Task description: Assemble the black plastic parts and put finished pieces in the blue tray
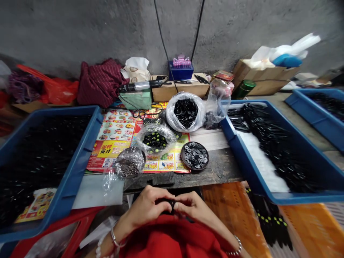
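Both my hands meet low in the middle of the view, over my red garment. My left hand and my right hand pinch a small black piece between their fingers, and the fingers hide most of it. Just ahead on the printed paper lie a clear bag of black and green pieces, a bag of black pieces, a small bag of metal parts and a round dark dish of small grey discs.
Blue trays of long black items flank the work surface, their rims at left and right; another sits far right. Orange crates lie low on the right. A tool on a green box stands beyond the paper, before a concrete wall.
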Tool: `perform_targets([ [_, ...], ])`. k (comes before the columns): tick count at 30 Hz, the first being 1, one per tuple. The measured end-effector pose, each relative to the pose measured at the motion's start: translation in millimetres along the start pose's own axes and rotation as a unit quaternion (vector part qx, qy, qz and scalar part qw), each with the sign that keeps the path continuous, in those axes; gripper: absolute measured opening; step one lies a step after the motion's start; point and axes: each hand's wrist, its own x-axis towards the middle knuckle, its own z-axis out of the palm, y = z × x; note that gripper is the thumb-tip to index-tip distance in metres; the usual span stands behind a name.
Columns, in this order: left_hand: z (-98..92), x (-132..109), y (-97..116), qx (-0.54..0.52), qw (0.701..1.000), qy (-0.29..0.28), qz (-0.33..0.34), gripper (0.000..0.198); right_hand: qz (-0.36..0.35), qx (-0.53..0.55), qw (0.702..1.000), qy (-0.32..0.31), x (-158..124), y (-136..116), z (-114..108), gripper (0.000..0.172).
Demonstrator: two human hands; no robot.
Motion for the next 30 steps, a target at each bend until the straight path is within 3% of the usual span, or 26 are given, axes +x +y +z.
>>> perform_targets([
  [3, 2.5, 2.2, -2.2, -0.025, 0.998, 0.048, -0.027, 0.021, -0.029, -0.046, 0.998, 0.029, -0.8, -3.3, -3.8, 0.046],
  [8, 17.4, 2.9, -10.8, -0.162, 0.979, 0.088, -0.087, 0.022, -0.106, -0.145, 0.976, 0.121, 0.7, 0.5, 6.4, 0.044],
  [12, 23.0, -1.1, -15.3, -0.166, 0.973, 0.138, -0.078, 0.010, -0.145, -0.195, 0.961, 0.131, 3.2, 6.1, 17.3, 0.042],
  [15, 19.5, -4.3, -17.1, -0.191, 0.966, 0.163, -0.055, 0.011, -0.162, -0.222, 0.954, 0.115, 5.1, 7.6, 18.2, 0.037],
  [21, 5.0, -9.9, -16.2, -0.411, 0.886, 0.204, -0.066, 0.026, -0.209, -0.336, 0.914, 0.085, 16.2, -22.0, -1.5, 0.028],
  [23, 1.9, -12.6, -16.6, -0.428, 0.870, 0.231, -0.081, 0.033, -0.236, -0.377, 0.891, 0.089, 28.8, -39.8, -9.5, 0.026],
  [25, 1.6, -15.0, -20.3, -0.413, 0.873, 0.244, -0.093, 0.040, -0.268, -0.437, 0.852, 0.103, 48.6, -58.4, -15.6, 0.024],
  [30, 13.2, -16.3, -40.3, -0.365, 0.892, 0.258, -0.073, 0.045, -0.293, -0.631, 0.703, 0.144, 116.4, -94.7, -20.6, 0.027],
])
